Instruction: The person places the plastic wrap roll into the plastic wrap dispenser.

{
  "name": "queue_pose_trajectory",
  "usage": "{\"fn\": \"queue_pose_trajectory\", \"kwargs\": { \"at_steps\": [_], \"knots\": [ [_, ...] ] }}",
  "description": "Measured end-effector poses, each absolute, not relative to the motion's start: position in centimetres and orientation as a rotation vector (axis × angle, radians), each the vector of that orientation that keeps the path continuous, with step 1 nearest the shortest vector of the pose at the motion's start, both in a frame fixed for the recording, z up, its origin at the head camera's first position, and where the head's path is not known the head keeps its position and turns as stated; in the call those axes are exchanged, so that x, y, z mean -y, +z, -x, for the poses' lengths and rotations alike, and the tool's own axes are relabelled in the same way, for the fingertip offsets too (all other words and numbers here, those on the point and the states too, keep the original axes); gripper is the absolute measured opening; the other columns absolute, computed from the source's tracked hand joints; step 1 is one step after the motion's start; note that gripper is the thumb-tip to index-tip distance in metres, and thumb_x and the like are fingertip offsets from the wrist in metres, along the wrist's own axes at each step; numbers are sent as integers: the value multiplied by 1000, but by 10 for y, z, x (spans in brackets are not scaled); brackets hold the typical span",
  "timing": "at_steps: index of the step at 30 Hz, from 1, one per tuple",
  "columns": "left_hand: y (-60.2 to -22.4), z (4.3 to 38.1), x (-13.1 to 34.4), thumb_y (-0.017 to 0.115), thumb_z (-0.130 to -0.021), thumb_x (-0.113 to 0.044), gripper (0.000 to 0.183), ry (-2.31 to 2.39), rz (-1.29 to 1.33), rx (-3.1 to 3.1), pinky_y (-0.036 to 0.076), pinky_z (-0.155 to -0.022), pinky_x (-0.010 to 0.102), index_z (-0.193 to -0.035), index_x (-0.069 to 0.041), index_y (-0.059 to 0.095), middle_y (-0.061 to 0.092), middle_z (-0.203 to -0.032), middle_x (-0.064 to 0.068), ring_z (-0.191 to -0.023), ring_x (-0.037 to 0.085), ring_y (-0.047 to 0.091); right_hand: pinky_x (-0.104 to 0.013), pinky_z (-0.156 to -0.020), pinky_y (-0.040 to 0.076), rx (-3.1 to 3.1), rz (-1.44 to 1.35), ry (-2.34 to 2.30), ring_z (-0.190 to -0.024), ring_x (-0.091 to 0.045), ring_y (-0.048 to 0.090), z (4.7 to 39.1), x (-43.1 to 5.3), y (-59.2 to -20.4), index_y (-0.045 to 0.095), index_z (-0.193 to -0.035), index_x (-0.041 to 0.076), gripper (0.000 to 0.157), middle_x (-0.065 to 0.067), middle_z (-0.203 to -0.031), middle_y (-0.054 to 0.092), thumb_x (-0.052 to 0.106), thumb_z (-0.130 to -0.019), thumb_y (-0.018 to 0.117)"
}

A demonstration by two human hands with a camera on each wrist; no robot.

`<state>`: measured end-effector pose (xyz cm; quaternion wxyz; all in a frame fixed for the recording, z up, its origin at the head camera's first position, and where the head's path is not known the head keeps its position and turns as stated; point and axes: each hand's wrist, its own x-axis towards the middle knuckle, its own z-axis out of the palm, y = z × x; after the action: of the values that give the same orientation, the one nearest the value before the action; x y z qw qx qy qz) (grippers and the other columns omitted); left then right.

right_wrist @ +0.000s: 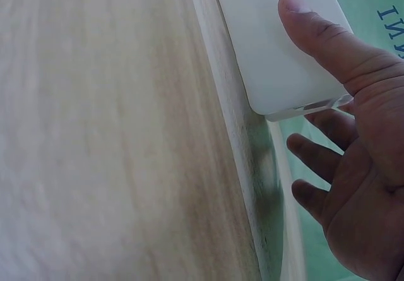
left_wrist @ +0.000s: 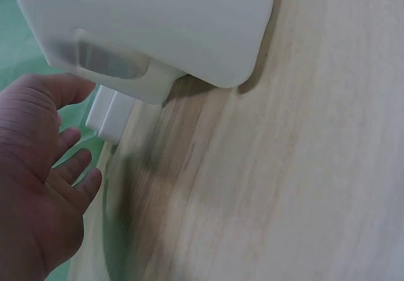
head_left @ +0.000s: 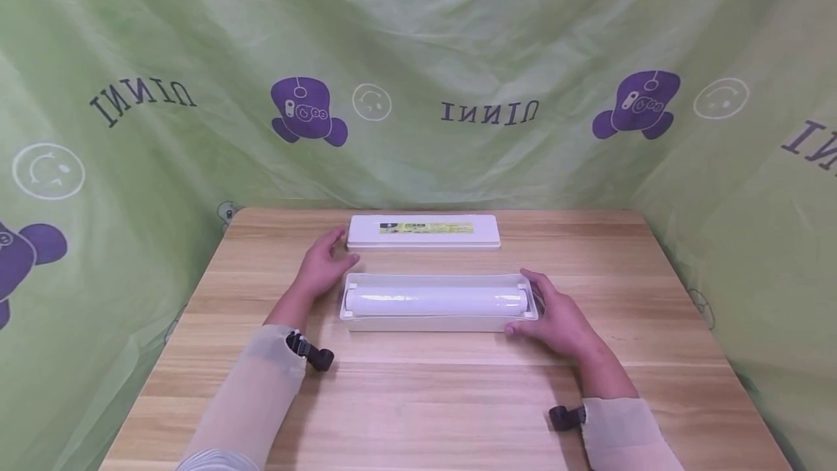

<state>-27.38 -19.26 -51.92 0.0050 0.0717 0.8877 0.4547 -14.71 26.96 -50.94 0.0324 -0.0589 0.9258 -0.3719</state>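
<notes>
A long white plastic wrap dispenser box (head_left: 428, 324) stands on the wooden table without a cover, one long side toward me. Inside it lies a shiny roll of plastic wrap (head_left: 434, 302). My right hand (head_left: 559, 322) grips the box's right end, its thumb (right_wrist: 315, 31) on the front wall and a finger at the back corner. Off the left end, my left hand (head_left: 322, 264) is held with fingers spread and nothing in it. In the left wrist view, its thumb (left_wrist: 69, 89) overlaps the box's end near a notch.
Behind the box lies a white lid (head_left: 425, 240) with a yellow-green label. The wooden table (head_left: 405, 405) reaches back to a green curtain (head_left: 418, 166) with purple figures, which also hangs at both sides. Small black cameras sit at both wrists.
</notes>
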Motion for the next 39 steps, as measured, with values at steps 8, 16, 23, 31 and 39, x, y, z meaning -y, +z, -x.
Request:
{"fn": "queue_pose_trajectory", "kwargs": {
  "at_steps": [8, 16, 23, 31, 39],
  "knots": [
    [-524, 284, 189, 76, -85, -36, 86, 1409, -188, -2800, 21, -116, 54, -155, -13, 30, 30, -156, 16, -143, 37, 27, -58, -110, 31, -2842, 187, -1167, -137, -41, 37, 147, -270, -510, 28, -153, 25, 116, -21, -149, 41, 54, -60, 90],
    [-526, 296, 188, 79, -82, -34, 91, 1388, -198, -2804, 19, -116, 57, -155, -14, 29, 29, -156, 20, -142, 41, 26, -55, -111, 32, -2835, 151, -1158, -138, -39, 36, 147, -269, -511, 27, -153, 29, 116, -20, -151, 39, 54, -59, 90],
    [-529, 310, 182, 83, -77, -35, 100, 1347, -224, -2831, 19, -117, 53, -156, -10, 26, 27, -157, 20, -143, 40, 25, -56, -109, 34, -2848, 183, -1179, -135, -41, 40, 148, -270, -512, 29, -152, 28, 116, -22, -149, 42, 55, -57, 90],
    [-530, 322, 179, 86, -73, -26, 102, 1300, -310, -2870, 21, -117, 52, -153, -2, 27, 31, -155, 20, -141, 40, 29, -56, -109, 35, -2847, 211, -1194, -134, -41, 42, 148, -270, -513, 30, -152, 27, 114, -21, -147, 44, 52, -59, 91],
    [-530, 329, 175, 88, -68, -30, 110, 1255, -281, -2843, 21, -117, 52, -155, -5, 25, 29, -157, 17, -142, 38, 27, -55, -109, 35, -2839, 195, -1191, -134, -40, 42, 149, -270, -512, 30, -152, 28, 114, -21, -148, 43, 51, -59, 91]
  ]
}}
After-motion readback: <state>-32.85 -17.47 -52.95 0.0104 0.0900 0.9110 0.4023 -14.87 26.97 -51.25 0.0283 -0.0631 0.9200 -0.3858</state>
